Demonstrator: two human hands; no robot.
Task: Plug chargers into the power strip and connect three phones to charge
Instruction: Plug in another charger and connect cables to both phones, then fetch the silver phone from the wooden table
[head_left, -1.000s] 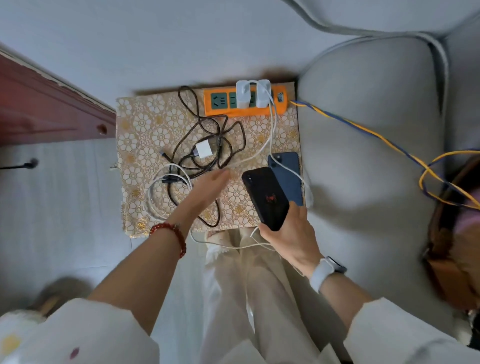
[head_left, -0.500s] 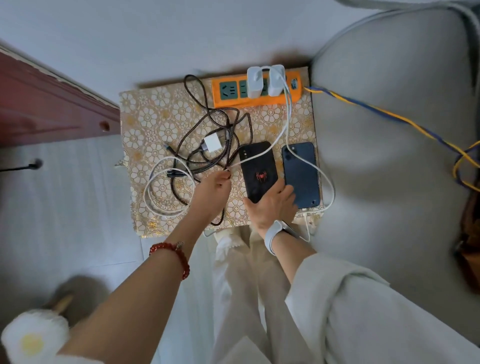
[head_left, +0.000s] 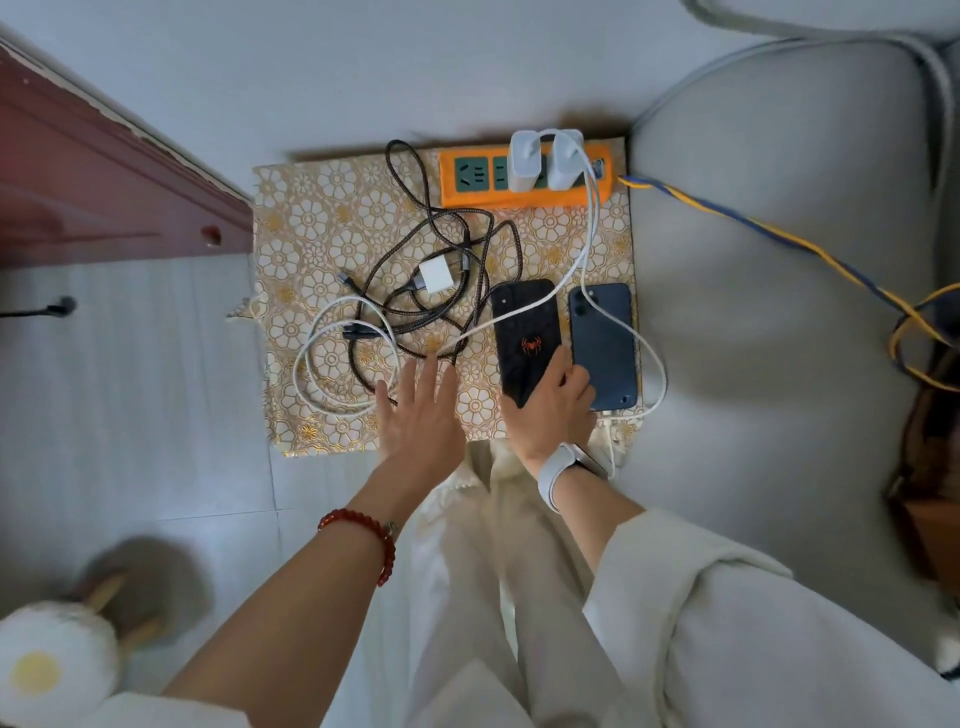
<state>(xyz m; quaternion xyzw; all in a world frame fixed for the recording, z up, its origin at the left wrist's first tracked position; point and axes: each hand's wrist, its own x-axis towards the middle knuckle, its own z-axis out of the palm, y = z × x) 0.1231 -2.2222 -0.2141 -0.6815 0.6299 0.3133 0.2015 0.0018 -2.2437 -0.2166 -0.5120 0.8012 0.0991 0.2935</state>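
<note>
My right hand (head_left: 550, 410) grips the near end of the black phone (head_left: 525, 340), thumb on its back and fingers curled under, and the phone lies flat on the tabletop (head_left: 322, 218) just beside the blue phone (head_left: 602, 345), both with their long axes running away from me toward the strip (head_left: 524, 179). My left hand (head_left: 418, 410) hovers flat over the mat, fingers straight and spread, holding nothing. Two white chargers (head_left: 543, 156) already sit in the strip; one white cable (head_left: 589, 228) loops round to the blue phone's near end, the other crosses the black phone and runs left into a loose coil. The third charger (head_left: 435, 274) lies unplugged in the braided tangle (head_left: 415, 312), just ahead of my left fingers and well left of the phones. I judge that it is the left hand's job: reach straight forward, lift the cube, carry it to the free sockets at the strip's left end. I see no third phone here.
</note>
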